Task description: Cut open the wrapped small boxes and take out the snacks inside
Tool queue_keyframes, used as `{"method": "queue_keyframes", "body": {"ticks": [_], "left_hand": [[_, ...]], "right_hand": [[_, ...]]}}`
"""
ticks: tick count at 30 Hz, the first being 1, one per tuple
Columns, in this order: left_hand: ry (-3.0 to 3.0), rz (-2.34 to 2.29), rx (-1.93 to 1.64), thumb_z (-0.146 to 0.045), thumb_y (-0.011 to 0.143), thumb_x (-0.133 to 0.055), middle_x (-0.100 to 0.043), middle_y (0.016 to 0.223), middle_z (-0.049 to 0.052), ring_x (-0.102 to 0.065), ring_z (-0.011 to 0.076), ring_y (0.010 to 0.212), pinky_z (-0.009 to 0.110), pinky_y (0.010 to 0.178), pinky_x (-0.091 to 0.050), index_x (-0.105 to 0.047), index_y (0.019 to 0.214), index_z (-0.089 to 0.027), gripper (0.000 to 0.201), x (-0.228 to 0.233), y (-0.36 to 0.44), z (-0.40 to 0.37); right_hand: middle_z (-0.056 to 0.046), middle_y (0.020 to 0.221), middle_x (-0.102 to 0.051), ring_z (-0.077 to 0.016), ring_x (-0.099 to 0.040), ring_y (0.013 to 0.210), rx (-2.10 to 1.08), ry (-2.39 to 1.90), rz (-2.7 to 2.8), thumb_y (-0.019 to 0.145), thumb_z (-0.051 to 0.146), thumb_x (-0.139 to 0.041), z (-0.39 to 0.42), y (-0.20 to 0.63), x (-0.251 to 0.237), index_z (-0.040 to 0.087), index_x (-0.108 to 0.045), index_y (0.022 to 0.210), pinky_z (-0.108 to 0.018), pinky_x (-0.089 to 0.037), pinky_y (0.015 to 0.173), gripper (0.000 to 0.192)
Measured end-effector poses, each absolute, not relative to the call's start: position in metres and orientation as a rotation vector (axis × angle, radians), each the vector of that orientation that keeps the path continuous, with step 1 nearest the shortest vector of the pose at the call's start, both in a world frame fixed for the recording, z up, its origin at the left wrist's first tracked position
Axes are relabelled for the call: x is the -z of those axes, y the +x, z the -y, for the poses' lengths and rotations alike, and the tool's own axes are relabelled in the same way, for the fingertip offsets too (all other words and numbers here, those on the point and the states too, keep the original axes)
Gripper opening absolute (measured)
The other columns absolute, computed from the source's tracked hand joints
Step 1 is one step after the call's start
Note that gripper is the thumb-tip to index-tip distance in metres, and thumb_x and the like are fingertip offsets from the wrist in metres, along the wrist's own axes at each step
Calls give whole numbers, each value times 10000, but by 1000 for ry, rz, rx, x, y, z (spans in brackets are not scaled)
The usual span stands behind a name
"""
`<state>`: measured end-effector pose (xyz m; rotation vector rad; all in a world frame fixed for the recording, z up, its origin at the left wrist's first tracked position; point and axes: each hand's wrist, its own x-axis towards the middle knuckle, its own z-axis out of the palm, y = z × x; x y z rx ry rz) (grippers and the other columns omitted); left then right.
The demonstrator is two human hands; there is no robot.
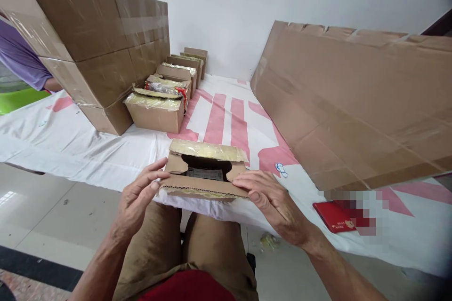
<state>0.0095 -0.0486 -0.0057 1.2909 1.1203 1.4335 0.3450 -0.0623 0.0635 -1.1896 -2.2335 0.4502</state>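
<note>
A small cardboard box [205, 183] sits in front of me at the table's near edge. Its top is partly open, with strips of yellowish tape along the flaps. Through the gap a dark inside shows, with a grey printed label or item [205, 174] that I cannot make out further. My left hand [139, 195] grips the box's left end, thumb at the near corner and fingers along the side. On the right end, my right hand [277, 202] lays its fingers over the flap, with the thumb against the near edge.
Left of centre, a row of similar open small boxes [153, 117] runs back beside tall stacked cartons [88, 33]. A large cardboard carton [353, 99] leans at the right. A red booklet-like item [334, 216] lies near the right edge. Another person's sleeve [23, 54] shows far left.
</note>
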Motion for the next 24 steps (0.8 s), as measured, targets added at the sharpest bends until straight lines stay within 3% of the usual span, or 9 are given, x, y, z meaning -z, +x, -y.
{"method": "queue_keyframes", "body": {"ticks": [5,9,11,15,19,24], "left_hand": [[1305,-1126,-1402,-430,832,-766,-653,1480,101,-566,409,1408,599,1201,-443,-796,809,-246,187,13,14,51],[1341,-1145,-1437,-422,850,-768,-632,1498,109,-586,393,1389,565,1183,-468,-767,800,-231,198,20,18,52],[1326,-1164,-1462,-421,841,-782,-590,1546,112,-553,388,1428,545,1185,-467,-778,939,-238,208,25,20,52],[1155,-1256,-1319,-523,848,-752,-574,1567,120,-508,383,1470,550,1169,-472,-616,1437,-292,647,35,21,54],[1025,-1230,-1188,-619,883,-650,-597,1550,106,-483,391,1486,542,1214,-416,-607,1467,-268,683,44,21,60],[1055,-1200,-1238,-597,869,-628,-667,1463,114,-531,389,1442,507,1199,-429,-651,1425,-211,677,43,38,36]], "right_hand": [[-87,1499,-649,-327,-538,1446,-622,-1282,2351,1104,554,-356,42,344,-81,284,-714,1372,-578,-438,1189,523],[-116,1638,-496,-361,-423,1526,-269,-1454,2358,1043,498,-515,16,341,-74,259,-605,1494,-629,-356,1228,518],[-160,1643,-476,-384,-415,1524,-137,-1558,2319,990,425,-580,0,340,-65,210,-583,1502,-652,-347,1221,555],[-169,1643,-467,-374,-441,1517,-337,-1653,2221,950,429,-606,-23,345,-43,221,-542,1522,-609,-430,1182,612],[-141,1648,-458,-331,-453,1515,-576,-1568,2032,933,432,-607,-25,347,-27,247,-534,1523,-500,-534,1101,622],[-140,1603,-505,-332,-534,1436,-494,-1479,1884,905,411,-642,-31,347,-18,250,-605,1463,-460,-585,1005,581]]}}
